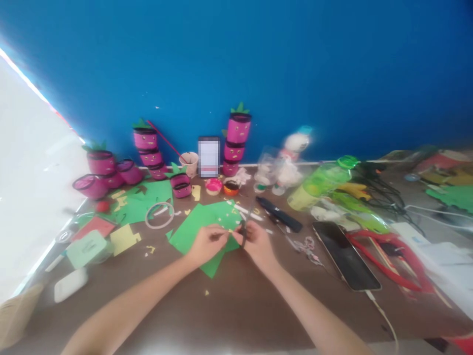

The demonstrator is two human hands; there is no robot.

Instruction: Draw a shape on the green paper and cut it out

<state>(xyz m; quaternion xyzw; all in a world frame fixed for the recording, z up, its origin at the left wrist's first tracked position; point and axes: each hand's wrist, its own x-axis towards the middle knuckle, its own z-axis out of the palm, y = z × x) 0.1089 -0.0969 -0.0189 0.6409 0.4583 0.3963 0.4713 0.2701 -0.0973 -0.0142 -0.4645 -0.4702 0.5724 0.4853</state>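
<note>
Two bare hands close together over the brown desk [236, 305], just in front of the green paper [195, 229]. Left hand [207, 242] pinched shut on a thin pale paper strip [222, 230], held right between the fingertips. Right hand [258, 241] curled closed around small dark scissors [244, 231], blades pointing up, touching the end of the strip. Blurry here, so hard to tell how wide the blades stand.

Green paper lying flat on the desk, right under both hands, one corner poking out toward the body. Left of the green paper, a clear tape ring [159, 215] and a yellow paper piece [123, 238]. Behind the green paper, by the blue wall [258, 59], pink cups with little faces [238, 143] stacked up tall. Right of the green paper, a black phone [345, 256] lying flat, and farther back a green bottle [321, 185] on its side. Tiny yellow scraps scattered around the green paper.
</note>
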